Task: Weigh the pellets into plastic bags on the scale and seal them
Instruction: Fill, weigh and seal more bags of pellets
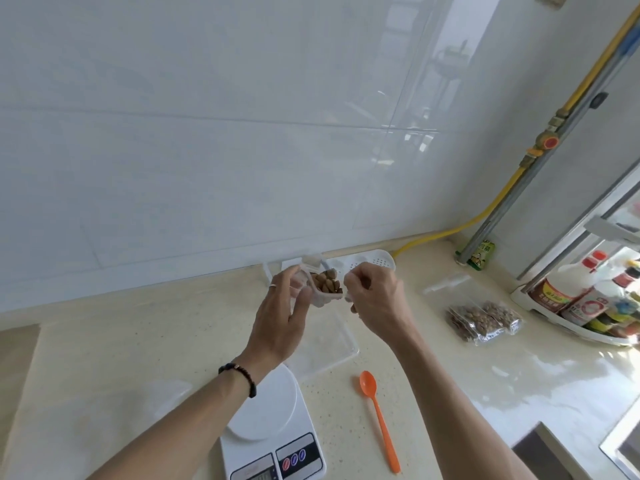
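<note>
Left hand (281,318) and right hand (375,299) each pinch one side of a small clear plastic bag (320,289) held up above the counter, its mouth stretched left-right; the film edges are hard to make out. Brown oval pellets (326,282) show inside. Below, the white scale (273,431) is partly hidden by the left wrist. An orange spoon (378,415) lies handle toward the viewer; filled bags (483,320) lie well right
</note>
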